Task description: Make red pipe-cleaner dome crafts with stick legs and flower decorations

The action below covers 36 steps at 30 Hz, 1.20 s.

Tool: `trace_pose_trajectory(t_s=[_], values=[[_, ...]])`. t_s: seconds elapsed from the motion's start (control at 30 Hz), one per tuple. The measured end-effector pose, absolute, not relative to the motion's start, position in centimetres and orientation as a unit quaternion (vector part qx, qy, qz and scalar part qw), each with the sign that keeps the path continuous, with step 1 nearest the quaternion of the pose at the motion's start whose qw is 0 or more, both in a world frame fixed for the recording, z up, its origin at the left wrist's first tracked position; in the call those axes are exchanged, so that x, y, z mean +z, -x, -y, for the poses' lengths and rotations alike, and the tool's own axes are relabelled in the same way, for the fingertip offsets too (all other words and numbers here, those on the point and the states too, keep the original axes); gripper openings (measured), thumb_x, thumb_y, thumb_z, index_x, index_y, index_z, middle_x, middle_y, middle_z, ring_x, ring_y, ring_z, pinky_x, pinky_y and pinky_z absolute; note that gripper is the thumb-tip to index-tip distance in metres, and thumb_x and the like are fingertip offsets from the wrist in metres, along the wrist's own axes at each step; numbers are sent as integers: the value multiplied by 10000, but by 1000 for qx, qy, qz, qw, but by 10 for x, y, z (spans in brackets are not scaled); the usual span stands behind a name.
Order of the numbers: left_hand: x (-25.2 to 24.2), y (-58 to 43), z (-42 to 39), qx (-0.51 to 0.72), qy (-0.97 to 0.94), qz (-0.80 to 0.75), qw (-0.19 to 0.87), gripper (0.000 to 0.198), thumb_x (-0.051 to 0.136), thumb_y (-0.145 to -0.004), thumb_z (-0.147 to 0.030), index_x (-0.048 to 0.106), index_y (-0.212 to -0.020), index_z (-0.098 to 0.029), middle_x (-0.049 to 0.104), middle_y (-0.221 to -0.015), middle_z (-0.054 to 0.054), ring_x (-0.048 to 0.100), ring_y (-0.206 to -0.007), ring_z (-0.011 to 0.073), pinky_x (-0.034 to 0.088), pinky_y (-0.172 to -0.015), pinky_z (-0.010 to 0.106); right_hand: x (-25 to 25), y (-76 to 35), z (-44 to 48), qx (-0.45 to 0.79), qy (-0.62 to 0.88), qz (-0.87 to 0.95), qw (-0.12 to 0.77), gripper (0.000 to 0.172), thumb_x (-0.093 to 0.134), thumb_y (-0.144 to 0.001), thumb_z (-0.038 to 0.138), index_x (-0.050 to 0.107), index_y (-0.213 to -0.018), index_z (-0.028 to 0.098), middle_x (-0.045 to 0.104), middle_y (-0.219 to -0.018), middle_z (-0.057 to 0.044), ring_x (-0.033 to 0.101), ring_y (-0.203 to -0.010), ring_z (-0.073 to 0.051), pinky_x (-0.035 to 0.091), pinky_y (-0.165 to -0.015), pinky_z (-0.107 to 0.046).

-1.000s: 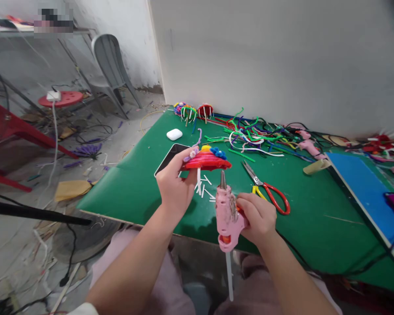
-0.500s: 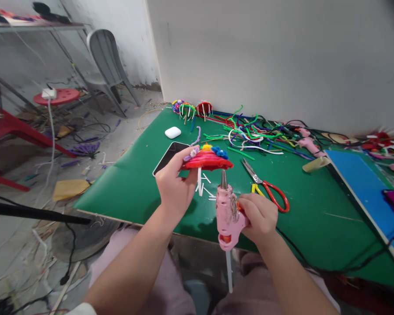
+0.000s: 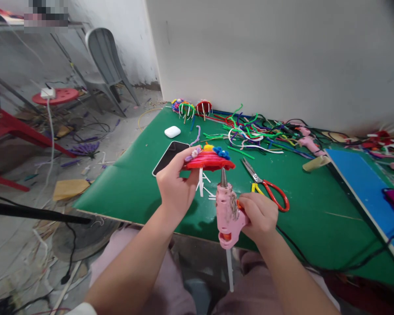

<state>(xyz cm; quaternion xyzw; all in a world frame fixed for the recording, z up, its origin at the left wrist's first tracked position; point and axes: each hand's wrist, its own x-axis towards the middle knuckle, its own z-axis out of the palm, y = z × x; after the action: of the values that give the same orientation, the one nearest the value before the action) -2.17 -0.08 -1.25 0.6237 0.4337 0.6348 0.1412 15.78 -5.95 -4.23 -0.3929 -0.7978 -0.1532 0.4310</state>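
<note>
My left hand [image 3: 179, 179] grips a small red and pink pipe-cleaner mushroom cap [image 3: 210, 162] by its left side. Yellow, blue and lilac flowers sit on top of it, and a white strip [image 3: 201, 181] hangs from its underside. In my right hand [image 3: 259, 214] is a pink hot glue gun [image 3: 228, 214], nozzle up, with fingers wrapped round the handle. The nozzle tip meets or nearly meets the cap's lower rim; actual contact I cannot tell. A clear glue stick [image 3: 229, 269] pokes out below the gun. Short white strips [image 3: 210, 192] lie on the table behind.
Red-handled scissors [image 3: 265, 183] and yellow-handled pliers lie right of the gun. A phone [image 3: 169, 157] and white earbud case [image 3: 172, 131] are at left. Tangled pipe cleaners [image 3: 249, 131] and finished caps [image 3: 203, 108] line the back. A blue board [image 3: 357, 188] covers the right side.
The mushroom cap has shifted very slightly to the right over the nozzle. Both hands keep their grips, and the glue gun is nearly still.
</note>
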Motion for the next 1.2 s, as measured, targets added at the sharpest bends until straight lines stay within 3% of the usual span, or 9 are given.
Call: trace_pose_trajectory(t_s=[1.2], values=[[-13, 20, 3, 630, -625, -433, 157, 245, 614, -779, -202, 635, -1023, -187, 703, -963, 21, 663, -810, 131, 538, -749, 218, -40, -158, 59, -163, 400, 790, 435, 98, 521, -773, 97, 523, -705, 167, 574, -574, -39, 515, -557, -142, 372, -530, -261]])
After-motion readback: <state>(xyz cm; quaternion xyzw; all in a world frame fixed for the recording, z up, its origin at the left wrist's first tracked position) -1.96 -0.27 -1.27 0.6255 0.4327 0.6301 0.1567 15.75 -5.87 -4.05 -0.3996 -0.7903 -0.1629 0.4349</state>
